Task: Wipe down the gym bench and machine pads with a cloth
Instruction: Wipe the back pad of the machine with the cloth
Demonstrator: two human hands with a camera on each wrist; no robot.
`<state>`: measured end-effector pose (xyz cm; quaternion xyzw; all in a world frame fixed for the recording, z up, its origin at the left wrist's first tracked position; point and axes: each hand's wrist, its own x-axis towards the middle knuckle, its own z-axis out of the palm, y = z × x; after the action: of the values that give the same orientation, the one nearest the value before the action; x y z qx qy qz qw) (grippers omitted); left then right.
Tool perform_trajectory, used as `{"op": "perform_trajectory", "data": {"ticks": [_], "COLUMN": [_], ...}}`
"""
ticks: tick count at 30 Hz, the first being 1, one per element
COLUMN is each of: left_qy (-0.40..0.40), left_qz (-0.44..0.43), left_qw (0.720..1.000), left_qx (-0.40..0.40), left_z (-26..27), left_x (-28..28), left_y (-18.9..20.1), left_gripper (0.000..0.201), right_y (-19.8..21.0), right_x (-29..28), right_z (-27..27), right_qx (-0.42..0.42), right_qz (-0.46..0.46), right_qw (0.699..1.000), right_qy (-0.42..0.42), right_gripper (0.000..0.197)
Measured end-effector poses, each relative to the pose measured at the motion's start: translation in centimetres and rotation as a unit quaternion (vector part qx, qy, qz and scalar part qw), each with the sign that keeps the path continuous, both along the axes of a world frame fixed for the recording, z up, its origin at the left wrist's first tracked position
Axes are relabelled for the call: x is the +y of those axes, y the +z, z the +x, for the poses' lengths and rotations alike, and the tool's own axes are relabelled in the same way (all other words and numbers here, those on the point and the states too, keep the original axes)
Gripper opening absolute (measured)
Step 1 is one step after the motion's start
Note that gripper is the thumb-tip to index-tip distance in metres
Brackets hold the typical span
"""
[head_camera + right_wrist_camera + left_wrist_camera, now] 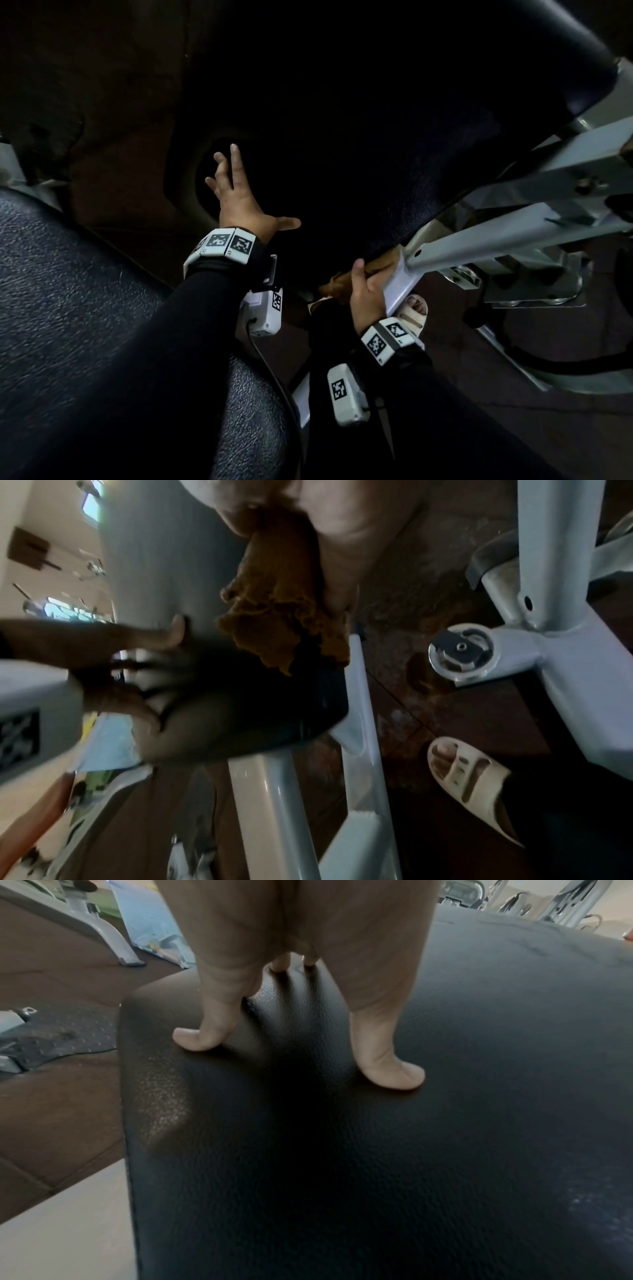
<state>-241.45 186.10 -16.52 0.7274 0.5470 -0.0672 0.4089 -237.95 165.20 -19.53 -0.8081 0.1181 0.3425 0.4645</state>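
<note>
A large black padded bench fills the upper middle of the head view. My left hand lies flat on its top with fingers spread; the left wrist view shows the fingertips pressing the black pad. My right hand grips a brown cloth against the pad's lower edge, next to the white frame. In the right wrist view the brown cloth hangs bunched from my right hand over the pad's dark rim.
A second black pad lies at lower left. Grey-white frame bars run to the right, with a round adjuster on the frame. My sandalled foot stands on the brown floor below.
</note>
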Motion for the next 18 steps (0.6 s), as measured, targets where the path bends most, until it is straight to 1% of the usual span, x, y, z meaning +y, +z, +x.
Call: {"op": "perform_trajectory", "data": {"ticks": [2, 4, 7, 9, 12, 15, 16, 18], "left_qy": [0.004, 0.005, 0.005, 0.0, 0.0, 0.0, -0.001, -0.004], "left_qz": [-0.002, -0.004, -0.004, -0.002, -0.003, -0.001, 0.0, 0.003], "left_qw": [1.0, 1.0, 1.0, 1.0, 1.0, 1.0, 1.0, 1.0], "left_qx": [-0.001, 0.002, 0.007, 0.01, 0.01, 0.012, 0.011, 0.013], "left_z": [0.0, 0.0, 0.0, -0.1, 0.0, -0.1, -0.2, -0.3], "left_x": [0.1, 0.1, 0.1, 0.2, 0.2, 0.2, 0.3, 0.3], "left_y": [-0.1, -0.1, -0.1, -0.2, -0.3, -0.4, -0.4, -0.3], "left_gripper": [0.143, 0.143, 0.144, 0.144, 0.145, 0.144, 0.144, 0.144], "right_y": [0.4, 0.3, -0.2, -0.2, -0.5, -0.5, -0.4, 0.1], "right_x": [0.1, 0.1, 0.3, 0.5, 0.5, 0.1, 0.0, -0.2], "right_z": [1.3, 1.3, -0.6, -2.1, -3.2, -3.1, -2.8, -1.7], "right_qx": [-0.038, -0.071, -0.094, -0.038, 0.043, 0.078, 0.09, 0.106], "right_qz": [0.034, 0.052, 0.018, 0.0, -0.023, -0.033, -0.023, 0.025], "right_qw": [0.998, 0.996, 0.995, 0.999, 0.999, 0.996, 0.995, 0.994], "right_qy": [-0.033, -0.034, -0.012, -0.01, 0.002, 0.026, 0.022, -0.002], "right_gripper": [0.073, 0.071, 0.068, 0.075, 0.074, 0.076, 0.076, 0.069]}}
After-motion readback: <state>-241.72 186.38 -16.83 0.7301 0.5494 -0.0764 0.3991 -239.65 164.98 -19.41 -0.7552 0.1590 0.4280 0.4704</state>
